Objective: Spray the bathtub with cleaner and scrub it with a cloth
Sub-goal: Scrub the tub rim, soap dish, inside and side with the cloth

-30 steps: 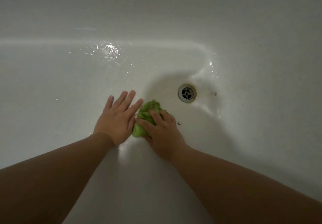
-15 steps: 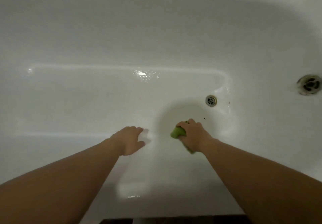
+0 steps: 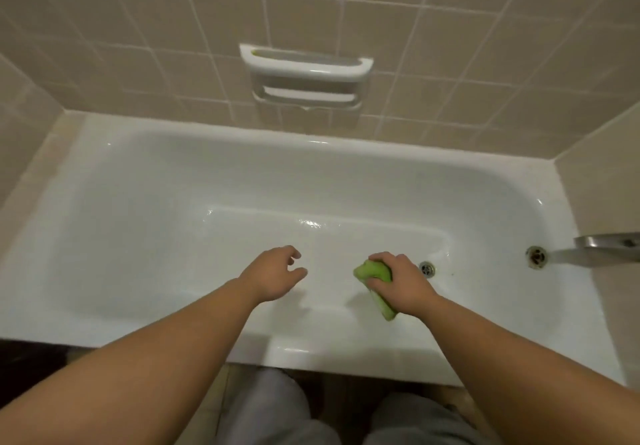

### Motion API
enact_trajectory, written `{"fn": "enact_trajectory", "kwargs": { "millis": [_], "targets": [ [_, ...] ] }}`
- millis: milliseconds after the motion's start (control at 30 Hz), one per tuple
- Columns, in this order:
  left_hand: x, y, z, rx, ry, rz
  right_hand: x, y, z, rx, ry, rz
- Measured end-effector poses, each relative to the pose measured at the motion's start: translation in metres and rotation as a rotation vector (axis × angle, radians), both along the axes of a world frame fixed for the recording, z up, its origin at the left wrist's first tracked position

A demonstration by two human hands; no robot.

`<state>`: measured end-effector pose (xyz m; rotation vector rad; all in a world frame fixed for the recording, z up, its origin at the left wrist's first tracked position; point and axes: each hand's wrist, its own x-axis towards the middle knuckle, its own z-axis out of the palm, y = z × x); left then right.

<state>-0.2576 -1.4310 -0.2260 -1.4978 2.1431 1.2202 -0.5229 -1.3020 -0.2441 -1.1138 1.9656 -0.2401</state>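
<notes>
The white bathtub (image 3: 145,223) fills the middle of the head view, its floor wet and glinting near the far side. My right hand (image 3: 401,280) is closed around a bunched green cloth (image 3: 372,271), held above the tub floor just left of the floor drain (image 3: 427,268). A tail of the cloth hangs below my palm. My left hand (image 3: 272,273) hovers over the tub to the left of the cloth, empty, fingers loosely curled and apart. No spray bottle is in view.
A metal spout (image 3: 606,242) juts in from the right above the overflow fitting (image 3: 536,257). A white soap dish with grab bar (image 3: 304,67) is set in the beige tiled wall (image 3: 138,46). My knees in grey trousers (image 3: 270,410) are against the tub's near rim.
My view has pulled up and back from the tub floor, so the wall and rim now show. Both hands have lifted off the floor, the left one moving away from the cloth.
</notes>
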Motion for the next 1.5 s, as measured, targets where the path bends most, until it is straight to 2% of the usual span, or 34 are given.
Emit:
{"fn": "enact_trajectory", "kwargs": {
  "millis": [233, 500, 600, 733, 867, 1000, 1133, 1200, 1333, 1500],
  "targets": [
    [0.001, -0.007, 0.051, 0.032, 0.129, 0.141, 0.025, -0.025, 0.055, -0.121, -0.039, -0.053],
    [-0.005, 0.018, 0.086, 0.246, 0.433, 0.476, 0.051, -0.039, 0.086, -0.341, -0.171, -0.059],
    [0.003, 0.033, 0.106, 0.289, 0.523, 0.573, 0.069, -0.045, 0.103, -0.414, -0.216, 0.006],
    [0.023, 0.046, 0.131, 0.230, 0.609, 0.724, 0.102, -0.054, 0.132, -0.497, -0.306, 0.120],
    [0.055, 0.053, 0.156, 0.204, 0.731, 0.906, 0.135, -0.068, 0.158, -0.530, -0.315, 0.294],
    [0.105, 0.057, 0.177, 0.150, 0.796, 1.038, 0.175, -0.086, 0.175, -0.499, -0.422, 0.446],
    [0.164, 0.065, 0.185, 0.092, 0.816, 1.107, 0.227, -0.101, 0.183, -0.463, -0.476, 0.445],
    [0.196, 0.071, 0.186, 0.073, 0.831, 1.131, 0.257, -0.107, 0.182, -0.330, -0.524, 0.446],
    [0.264, 0.090, 0.182, 0.076, 0.870, 1.226, 0.328, -0.108, 0.179, 0.041, -0.810, 0.373],
    [0.357, 0.117, 0.172, 0.103, 0.978, 1.347, 0.426, -0.089, 0.178, 0.214, -0.934, 0.369]
  ]
}}
